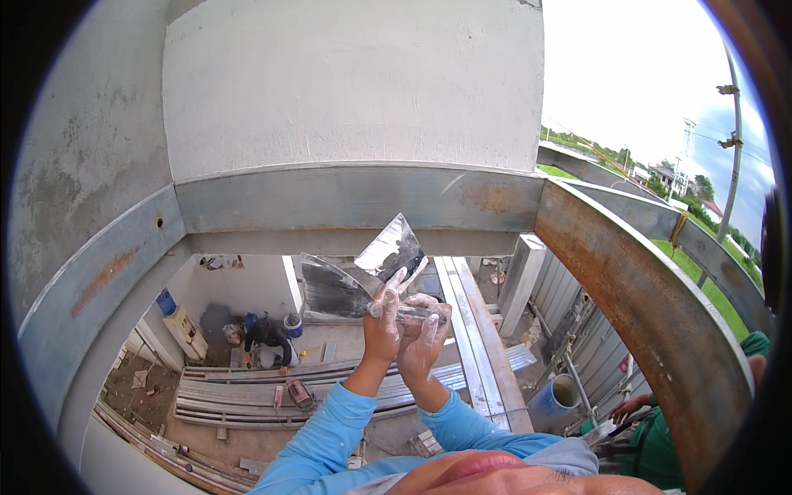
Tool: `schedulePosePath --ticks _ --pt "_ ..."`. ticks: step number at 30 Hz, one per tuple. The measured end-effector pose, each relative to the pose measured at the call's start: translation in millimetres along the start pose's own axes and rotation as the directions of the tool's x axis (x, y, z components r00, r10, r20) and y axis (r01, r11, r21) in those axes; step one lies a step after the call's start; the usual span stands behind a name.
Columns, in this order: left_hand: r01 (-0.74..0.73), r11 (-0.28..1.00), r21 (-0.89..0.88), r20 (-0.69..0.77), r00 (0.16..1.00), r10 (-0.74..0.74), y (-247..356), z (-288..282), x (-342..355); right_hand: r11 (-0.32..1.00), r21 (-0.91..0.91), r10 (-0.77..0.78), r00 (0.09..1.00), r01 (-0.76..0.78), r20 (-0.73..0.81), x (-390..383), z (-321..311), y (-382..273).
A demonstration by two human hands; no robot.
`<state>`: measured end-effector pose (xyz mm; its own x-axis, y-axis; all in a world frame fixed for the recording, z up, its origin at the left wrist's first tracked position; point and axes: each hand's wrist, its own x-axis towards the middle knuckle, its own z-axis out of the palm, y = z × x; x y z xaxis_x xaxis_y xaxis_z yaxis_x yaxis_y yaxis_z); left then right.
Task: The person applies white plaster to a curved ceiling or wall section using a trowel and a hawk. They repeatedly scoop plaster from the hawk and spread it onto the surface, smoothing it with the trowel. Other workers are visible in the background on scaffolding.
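My left hand (380, 332) and my right hand (422, 345), both dusted with white putty, are close together in front of me. Wrapped in my left hand is the handle of a putty knife (391, 250), its shiny blade tilted up and smeared with putty. My right hand closes on the handle of a broad putty knife (328, 290), whose wide grey blade points left. The two tools cross at the handles, and the fingers partly hide where they meet. Ahead stands a white-coated wall panel (355, 91) above a grey steel beam (355, 198).
Steel beams frame an opening around me, including a rusty one (643, 297) at right. Far below, a person in dark clothes (268, 337) crouches beside long metal bars (247, 396). A blue drum (551, 406) and a person in green (660, 445) are at lower right.
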<state>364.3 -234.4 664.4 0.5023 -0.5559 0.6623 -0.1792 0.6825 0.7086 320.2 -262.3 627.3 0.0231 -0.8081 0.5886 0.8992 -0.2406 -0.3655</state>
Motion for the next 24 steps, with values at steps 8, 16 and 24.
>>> schedulePosePath --ticks 8,16,24 --pt "-0.129 0.86 0.493 0.3 0.953 -0.029 -31.0 -21.6 14.3 0.947 0.268 0.228 0.958 -0.177 -0.172 76.4 15.8 -33.6" --pt "0.232 0.737 0.634 0.033 0.945 -0.326 -79.0 -116.9 -14.7 0.738 -0.151 -0.673 0.734 0.658 -0.092 270.7 42.9 -159.6" --pt "-0.374 0.681 0.629 0.159 0.92 0.359 -14.0 -117.5 158.5 0.566 -0.725 -0.543 0.839 0.393 0.031 453.8 81.7 -223.0"
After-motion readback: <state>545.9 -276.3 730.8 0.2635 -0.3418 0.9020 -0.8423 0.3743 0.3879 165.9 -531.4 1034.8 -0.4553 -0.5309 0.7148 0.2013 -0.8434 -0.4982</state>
